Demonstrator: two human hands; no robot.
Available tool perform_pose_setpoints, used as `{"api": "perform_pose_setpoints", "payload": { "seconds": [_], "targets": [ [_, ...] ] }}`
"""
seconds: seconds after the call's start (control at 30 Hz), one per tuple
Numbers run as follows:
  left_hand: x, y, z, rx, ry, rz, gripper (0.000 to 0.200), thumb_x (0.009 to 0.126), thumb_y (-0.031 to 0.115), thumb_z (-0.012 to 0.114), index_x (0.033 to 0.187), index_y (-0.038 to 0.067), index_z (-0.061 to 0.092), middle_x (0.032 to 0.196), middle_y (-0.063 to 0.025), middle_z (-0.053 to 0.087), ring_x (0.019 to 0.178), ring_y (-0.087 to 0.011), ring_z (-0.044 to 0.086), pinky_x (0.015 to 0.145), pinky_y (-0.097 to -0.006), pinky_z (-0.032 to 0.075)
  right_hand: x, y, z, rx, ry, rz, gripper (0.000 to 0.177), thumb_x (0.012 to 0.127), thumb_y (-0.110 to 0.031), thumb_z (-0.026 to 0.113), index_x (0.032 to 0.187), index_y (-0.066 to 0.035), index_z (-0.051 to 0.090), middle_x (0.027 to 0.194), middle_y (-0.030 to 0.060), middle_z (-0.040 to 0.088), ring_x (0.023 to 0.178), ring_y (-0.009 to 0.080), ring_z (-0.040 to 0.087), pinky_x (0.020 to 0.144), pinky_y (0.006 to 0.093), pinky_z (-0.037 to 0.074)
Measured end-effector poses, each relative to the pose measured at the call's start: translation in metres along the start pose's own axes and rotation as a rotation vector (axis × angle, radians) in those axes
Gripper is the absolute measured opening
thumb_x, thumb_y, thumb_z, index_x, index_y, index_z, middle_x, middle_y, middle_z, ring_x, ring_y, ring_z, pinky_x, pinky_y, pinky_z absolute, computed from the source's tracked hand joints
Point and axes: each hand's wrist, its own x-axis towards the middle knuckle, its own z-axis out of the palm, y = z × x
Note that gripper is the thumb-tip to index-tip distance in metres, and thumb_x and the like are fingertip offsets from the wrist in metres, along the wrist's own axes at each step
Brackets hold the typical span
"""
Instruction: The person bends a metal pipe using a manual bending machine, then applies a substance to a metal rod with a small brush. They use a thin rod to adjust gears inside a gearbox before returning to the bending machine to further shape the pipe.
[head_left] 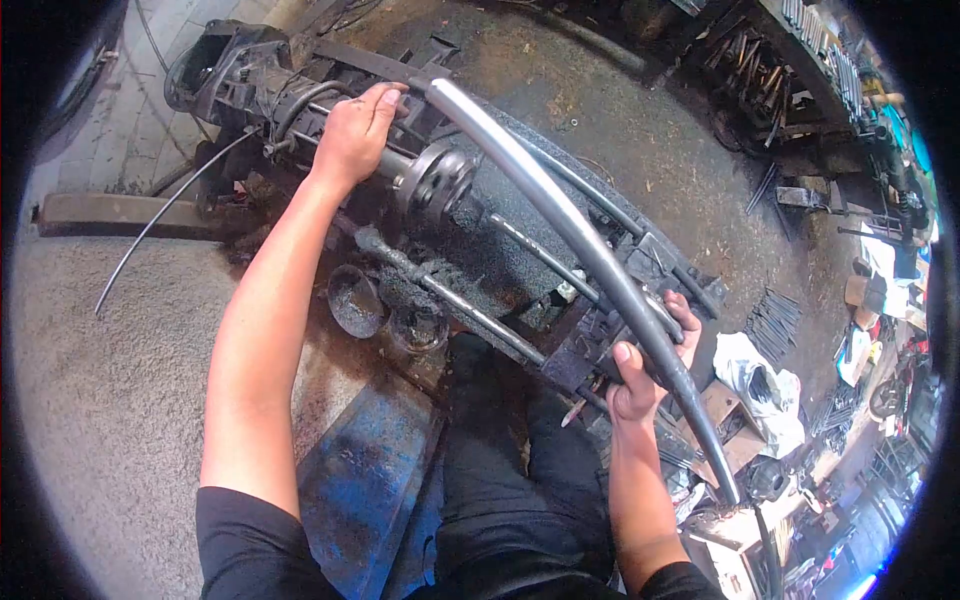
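A long, shiny metal bar slants across the view from upper middle to lower right and looks bent through the wide lens. My right hand is closed around its lower part, thumb on one side and fingers on the other. Close to the bar's upper end, my left hand has its thumb and fingers pressed together. What those fingers hold, if anything, is hidden. Below that hand is the machine's round chuck, dark and greasy. Beneath the bar run the machine's guide rods and a dark carriage block.
Metal shavings lie under the machine, beside two round dishes. A blue metal sheet is near my legs. On the right are a pile of short rods, a white plastic bag and a loaded rack. A thin cable curves at left.
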Motion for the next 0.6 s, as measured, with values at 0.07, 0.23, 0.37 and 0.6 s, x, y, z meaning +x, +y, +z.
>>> {"api": "perform_pose_setpoints", "payload": {
  "seconds": [0.07,0.23,0.37,0.6],
  "targets": [
    [-0.003,-0.001,0.001,0.018,0.023,0.045,0.034,0.102,0.029,0.042,0.114,0.005,0.064,0.087,-0.0159,0.072,0.087,-0.0338,0.070,0.075,-0.0397,0.053,0.001,0.003,0.004,-0.008,-0.004,-0.002,0.083,0.058,-0.031,0.088,0.124,-0.003,0.044,0.129,0.0122,0.042,0.123,0.0242,0.044,0.108,0.0384,0.033],
    [-0.001,-0.012,0.004,-0.176,0.096,0.064,0.041,0.103,0.032,0.040,0.110,0.001,0.066,0.085,-0.0134,0.073,0.083,-0.0280,0.071,0.077,-0.0359,0.052,0.002,0.007,0.014,0.015,-0.038,-0.034,0.084,0.059,-0.027,0.086,0.127,-0.002,0.044,0.128,0.0126,0.044,0.126,0.0251,0.042,0.112,0.0394,0.025],
    [0.002,-0.018,0.007,-0.261,0.096,0.097,0.049,0.103,0.036,0.035,0.108,-0.001,0.067,0.085,-0.0128,0.074,0.080,-0.0240,0.069,0.077,-0.0326,0.050,0.003,0.007,0.024,0.042,-0.046,-0.015,0.084,0.059,-0.027,0.087,0.126,-0.002,0.044,0.129,0.0116,0.041,0.124,0.0248,0.043,0.111,0.0387,0.027],
    [0.002,-0.025,0.008,-0.290,0.062,0.064,0.046,0.103,0.032,0.039,0.097,-0.002,0.069,0.085,-0.0158,0.072,0.081,-0.0282,0.068,0.077,-0.0354,0.049,0.005,0.014,0.033,0.013,-0.056,-0.048,0.084,0.059,-0.027,0.088,0.127,-0.003,0.043,0.129,0.0115,0.041,0.123,0.0243,0.043,0.111,0.0380,0.027]
  ]
}}
